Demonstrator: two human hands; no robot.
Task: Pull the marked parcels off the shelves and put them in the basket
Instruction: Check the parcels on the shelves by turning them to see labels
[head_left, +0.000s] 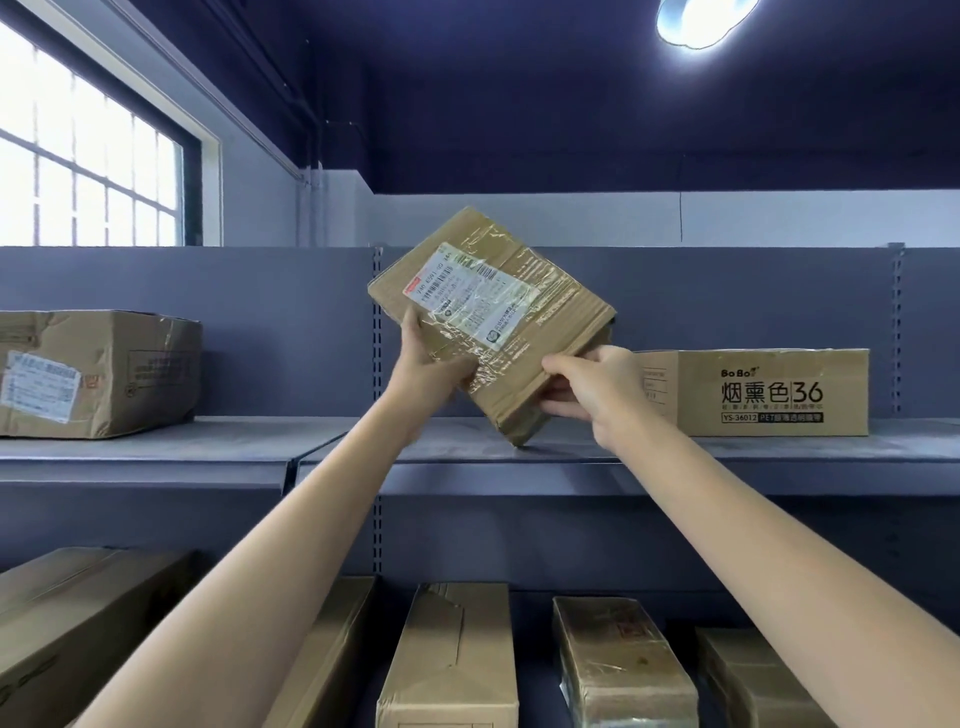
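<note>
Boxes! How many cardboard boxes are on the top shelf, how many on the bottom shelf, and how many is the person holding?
Held in both hands: 1
On the upper shelf: 2
On the lower shelf: 5
Total: 8 cardboard boxes

The grey metal upper shelf (208, 441) bears a large brown carton with a shipping label (98, 371) far left of the printed "36" box (769, 392), which stands at the right against the back panel. Between them, just left of the "36" box, a tilted flat parcel (493, 312) has its lower corner at the shelf surface. Below the "36" box, a lower level carries a row of brown cartons (452, 660), some wrapped in clear tape.
</note>
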